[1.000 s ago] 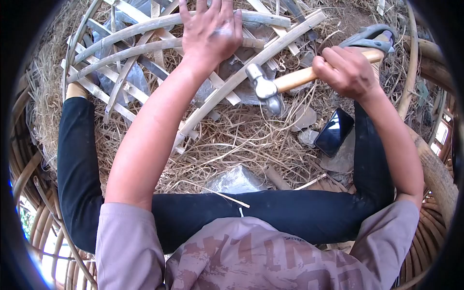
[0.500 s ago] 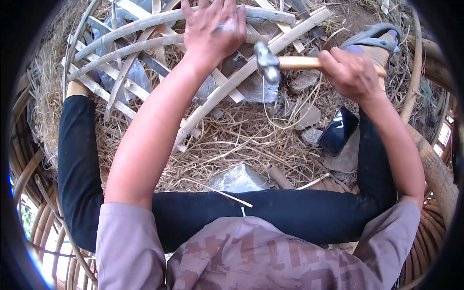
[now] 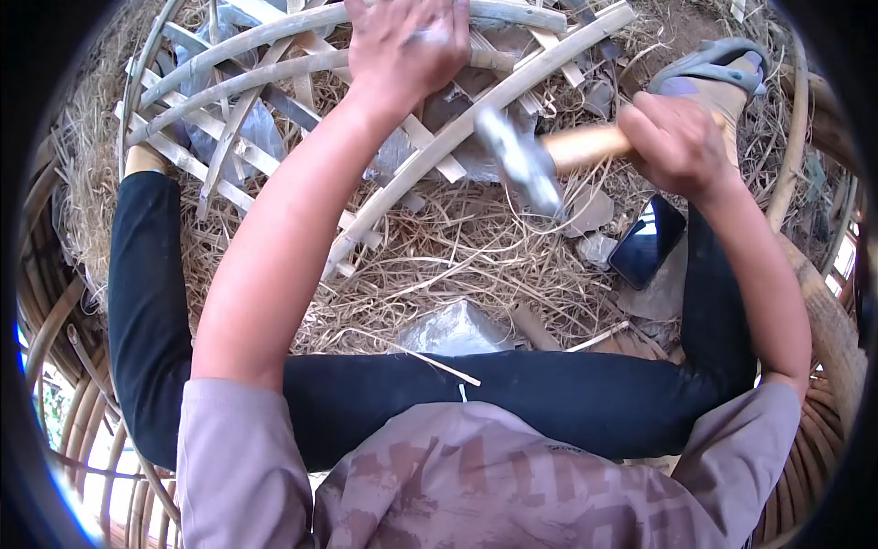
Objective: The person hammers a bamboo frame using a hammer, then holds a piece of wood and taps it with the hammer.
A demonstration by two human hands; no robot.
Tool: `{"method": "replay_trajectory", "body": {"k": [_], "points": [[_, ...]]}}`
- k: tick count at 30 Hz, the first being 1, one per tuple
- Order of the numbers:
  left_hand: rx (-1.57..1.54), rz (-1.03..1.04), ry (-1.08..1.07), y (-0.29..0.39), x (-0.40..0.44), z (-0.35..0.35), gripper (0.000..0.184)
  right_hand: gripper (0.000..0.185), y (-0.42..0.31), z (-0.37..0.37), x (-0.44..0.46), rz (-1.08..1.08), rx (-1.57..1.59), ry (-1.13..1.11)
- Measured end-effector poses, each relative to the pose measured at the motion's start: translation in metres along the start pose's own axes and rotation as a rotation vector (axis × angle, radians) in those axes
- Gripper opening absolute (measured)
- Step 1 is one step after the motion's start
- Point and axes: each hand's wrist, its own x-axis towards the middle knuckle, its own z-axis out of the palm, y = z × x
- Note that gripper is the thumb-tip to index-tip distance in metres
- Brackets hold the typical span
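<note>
My right hand (image 3: 677, 145) is closed round the wooden handle of a hammer (image 3: 590, 146). Its metal head is smeared by motion and hangs tilted over the straw, just right of a long bamboo slat. At the top edge, my left hand (image 3: 409, 48) grips the curved bamboo strips of a woven bamboo frame (image 3: 247, 76); its fingertips are partly cut off by the view. Flat slats cross under the curved strips in an open lattice. One long slat (image 3: 476, 128) runs diagonally from upper right down toward the middle.
Dry straw (image 3: 439, 247) covers the ground. A black phone (image 3: 647, 242) lies by my right leg, near stone pieces. A plastic-wrapped block (image 3: 455, 328) sits before my lap. My sandalled foot (image 3: 718, 78) is at upper right. Curved bamboo pieces (image 3: 819, 311) stand at both sides.
The hammer has swung, its head now lower and more tilted. My right hand has shifted slightly right. My left hand stays on the bamboo frame.
</note>
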Motion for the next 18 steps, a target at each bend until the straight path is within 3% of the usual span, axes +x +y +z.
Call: {"method": "replay_trajectory", "body": {"k": [2, 6, 7, 11, 15, 18], "points": [[0.015, 0.004, -0.009, 0.0, 0.01, -0.003, 0.056, 0.012, 0.003, 0.015, -0.007, 0.144, -0.078, -0.103], [0.021, -0.022, -0.042, -0.002, 0.002, -0.003, 0.056, 0.012, 0.006, 0.0, -0.002, -0.045, 0.076, 0.031], [0.013, -0.019, -0.033, 0.0, 0.005, -0.002, 0.056, 0.012, 0.001, 0.009, -0.005, 0.048, -0.019, -0.023], [0.006, -0.023, -0.024, -0.002, 0.005, 0.002, 0.056, 0.008, 0.009, -0.003, 0.003, -0.055, -0.006, 0.044], [0.012, -0.009, -0.024, 0.0, 0.007, -0.001, 0.056, 0.009, 0.003, 0.015, -0.005, 0.113, -0.18, -0.12], [0.002, -0.018, -0.028, 0.0, 0.003, -0.001, 0.055, 0.009, 0.006, -0.002, 0.004, 0.017, -0.087, 0.023]]}}
